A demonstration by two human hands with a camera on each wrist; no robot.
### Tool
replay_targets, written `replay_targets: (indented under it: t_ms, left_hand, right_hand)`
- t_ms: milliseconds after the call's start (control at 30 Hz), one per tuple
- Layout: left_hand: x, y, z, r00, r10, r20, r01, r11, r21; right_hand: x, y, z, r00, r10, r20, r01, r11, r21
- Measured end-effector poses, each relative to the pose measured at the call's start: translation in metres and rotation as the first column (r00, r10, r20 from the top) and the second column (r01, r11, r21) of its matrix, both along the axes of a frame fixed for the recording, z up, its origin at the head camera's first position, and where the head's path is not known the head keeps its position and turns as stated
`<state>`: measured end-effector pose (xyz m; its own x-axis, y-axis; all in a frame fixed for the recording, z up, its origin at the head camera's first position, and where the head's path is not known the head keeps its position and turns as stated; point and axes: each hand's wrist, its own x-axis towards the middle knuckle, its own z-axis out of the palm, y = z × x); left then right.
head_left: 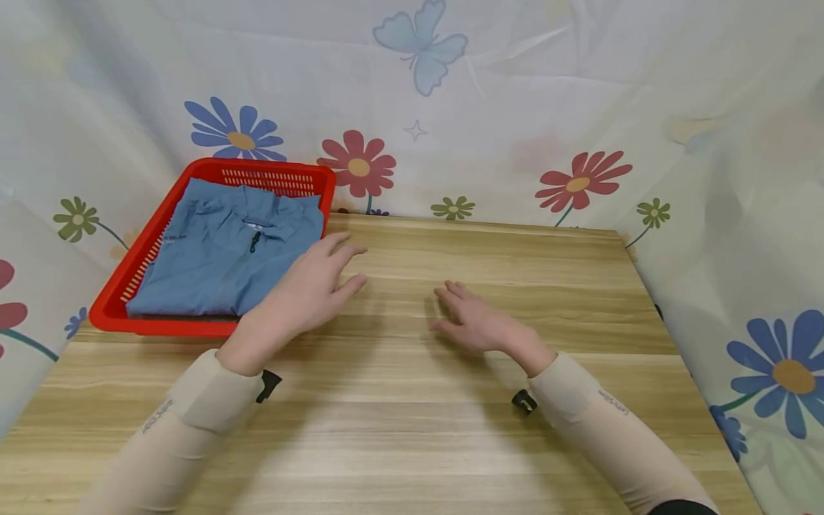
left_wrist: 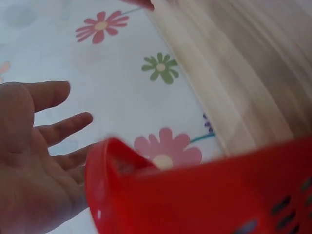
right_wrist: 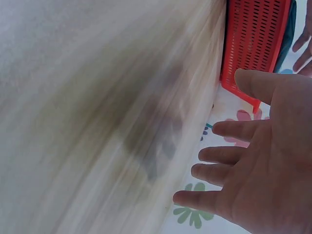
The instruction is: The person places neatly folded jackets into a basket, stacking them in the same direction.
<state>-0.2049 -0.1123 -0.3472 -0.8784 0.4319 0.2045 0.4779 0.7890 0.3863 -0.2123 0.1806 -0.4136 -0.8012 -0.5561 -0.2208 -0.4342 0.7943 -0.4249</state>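
Observation:
A folded blue garment point(head_left: 219, 250) with a short dark zip pull at its collar lies in a red plastic basket point(head_left: 161, 327) at the left of the table. My left hand point(head_left: 305, 290) hovers over the basket's right side, fingers spread and holding nothing. In the left wrist view the same hand point(left_wrist: 39, 156) appears beside the basket's rim point(left_wrist: 204, 190). Over the middle of the table is my right hand point(head_left: 476, 318), its fingers loosely extended with nothing in them. The right wrist view shows this hand's palm point(right_wrist: 263, 170) and spread fingers, apart from the basket point(right_wrist: 253, 39).
The wooden table point(head_left: 399, 429) extends right of the basket. Behind it and along the sides hangs a white cloth point(head_left: 489, 143) printed with flowers and a butterfly. Each sleeve has a small black clip point(head_left: 524, 402) near the wrist.

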Motion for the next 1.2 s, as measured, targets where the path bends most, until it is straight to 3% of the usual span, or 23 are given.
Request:
replay_targets:
  t_ms: [167, 567, 800, 1200]
  left_hand:
    - [-0.002, -0.016, 0.012, 0.999, 0.021, -0.03, -0.019, 0.999, 0.047]
    - [-0.008, -0.06, 0.031, 0.983, 0.184, 0.015, -0.183, 0.983, -0.026]
    - [-0.015, -0.08, 0.03, 0.955, 0.292, 0.051, -0.291, 0.956, -0.03]
    - [-0.023, -0.103, 0.023, 0.891, 0.434, 0.134, -0.422, 0.9, -0.107]
  right_hand:
    - [-0.001, 0.005, 0.005, 1.0, -0.011, -0.008, 0.011, 0.999, -0.037]
    - [-0.001, 0.015, 0.021, 0.997, -0.061, -0.045, 0.056, 0.993, -0.109]
    - [-0.004, 0.021, 0.022, 0.991, -0.069, -0.114, 0.049, 0.984, -0.171]
    - [-0.002, 0.025, 0.024, 0.99, -0.089, -0.109, 0.061, 0.971, -0.233]
